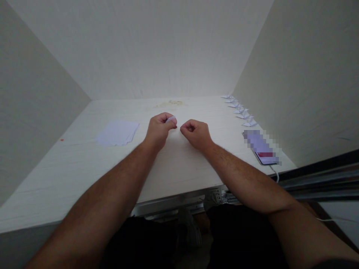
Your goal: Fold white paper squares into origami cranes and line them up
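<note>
Near the middle of the white table, my left hand [159, 130] is closed on a small piece of folded white paper [170, 119], pinched between thumb and fingers. Just to its right, my right hand [198, 133] is closed, thumb and index finger pressed together; whether anything is between them is too small to see. A small gap separates the two hands. On the left lies a fanned stack of white paper sheets [119, 133]. A row of several small folded white paper figures [238, 111] runs along the table's right side.
A phone [260, 147] with a white cable [275, 173] lies at the right edge. The table [168, 175] is bounded by walls at the back and both sides. A yellowish stain [175, 102] marks the back, and a small red spot [62, 140] the left.
</note>
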The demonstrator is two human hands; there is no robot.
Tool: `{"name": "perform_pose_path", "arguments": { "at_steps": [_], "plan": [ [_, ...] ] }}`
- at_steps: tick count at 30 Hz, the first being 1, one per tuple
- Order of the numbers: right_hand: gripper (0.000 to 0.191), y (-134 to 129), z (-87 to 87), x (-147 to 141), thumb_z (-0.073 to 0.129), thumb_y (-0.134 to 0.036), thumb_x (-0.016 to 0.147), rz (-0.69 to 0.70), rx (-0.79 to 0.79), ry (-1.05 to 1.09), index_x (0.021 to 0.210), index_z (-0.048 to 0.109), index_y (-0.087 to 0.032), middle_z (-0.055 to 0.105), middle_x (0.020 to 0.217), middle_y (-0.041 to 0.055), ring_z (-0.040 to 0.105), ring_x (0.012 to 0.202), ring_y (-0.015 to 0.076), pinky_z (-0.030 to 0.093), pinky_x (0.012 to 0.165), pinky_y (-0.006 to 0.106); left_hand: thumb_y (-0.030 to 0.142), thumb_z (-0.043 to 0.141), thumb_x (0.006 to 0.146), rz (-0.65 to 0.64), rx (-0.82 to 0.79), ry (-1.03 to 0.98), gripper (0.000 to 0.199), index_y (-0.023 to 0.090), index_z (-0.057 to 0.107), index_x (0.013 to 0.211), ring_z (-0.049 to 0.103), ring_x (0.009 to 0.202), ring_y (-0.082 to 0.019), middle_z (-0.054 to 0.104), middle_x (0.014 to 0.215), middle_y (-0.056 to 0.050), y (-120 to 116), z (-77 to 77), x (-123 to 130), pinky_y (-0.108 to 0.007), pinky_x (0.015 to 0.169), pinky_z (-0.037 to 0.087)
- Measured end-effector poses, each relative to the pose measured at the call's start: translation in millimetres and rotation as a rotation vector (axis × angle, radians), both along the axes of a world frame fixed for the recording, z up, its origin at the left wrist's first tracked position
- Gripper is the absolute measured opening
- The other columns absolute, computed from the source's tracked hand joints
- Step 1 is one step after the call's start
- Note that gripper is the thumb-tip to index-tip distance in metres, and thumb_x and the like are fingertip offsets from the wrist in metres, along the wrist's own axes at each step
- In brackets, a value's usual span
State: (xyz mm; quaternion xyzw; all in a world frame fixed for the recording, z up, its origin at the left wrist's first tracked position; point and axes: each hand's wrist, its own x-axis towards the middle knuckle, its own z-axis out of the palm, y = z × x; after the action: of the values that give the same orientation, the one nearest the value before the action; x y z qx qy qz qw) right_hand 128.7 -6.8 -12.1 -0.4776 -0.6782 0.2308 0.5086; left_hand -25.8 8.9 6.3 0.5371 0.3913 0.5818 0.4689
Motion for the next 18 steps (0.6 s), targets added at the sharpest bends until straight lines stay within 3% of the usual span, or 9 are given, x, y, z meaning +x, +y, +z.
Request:
{"name": "perform_pose_path", "arguments": {
  "at_steps": [6,11,18],
  "plan": [
    [0.014,4.2,-3.0,0.9,0.066,-0.031,0.077,-0.029,-0.016,0.066,0.068,0.065,-0.020,0.060,0.057,-0.0036,0.051,0.055,0.0112,0.042,0.059,0.028,0.029,0.080,0.067,-0.123,-0.230,-0.208,0.018,0.017,0.067,0.071,0.057,0.069,-0.010,0.064,0.076,-0.001,-1.1,0.9,1.1,-0.024,0.067,0.049],
    [0.013,8.2,-4.9,0.5,0.066,-0.034,0.075,-0.003,-0.060,0.248,0.075,0.068,-0.021,0.062,0.060,-0.0031,0.053,0.055,0.0116,0.045,0.057,0.027,0.030,0.083,0.065,-0.138,-0.230,-0.238,0.020,0.015,0.071,0.072,0.054,0.067,-0.009,0.066,0.081,-0.004,-3.5,1.7,2.9,-0.020,0.056,0.042],
    [0.019,8.1,0.6,-1.1,0.070,-0.039,0.072,0.007,-0.121,0.349,0.078,0.065,-0.021,0.062,0.064,-0.0025,0.055,0.057,0.0114,0.048,0.055,0.026,0.025,0.087,0.057,-0.129,-0.166,-0.115,0.027,0.014,0.074,0.078,0.057,0.063,-0.010,0.069,0.075,-0.004,-2.8,-4.0,7.6,-0.024,0.059,0.047]
  ]
}}
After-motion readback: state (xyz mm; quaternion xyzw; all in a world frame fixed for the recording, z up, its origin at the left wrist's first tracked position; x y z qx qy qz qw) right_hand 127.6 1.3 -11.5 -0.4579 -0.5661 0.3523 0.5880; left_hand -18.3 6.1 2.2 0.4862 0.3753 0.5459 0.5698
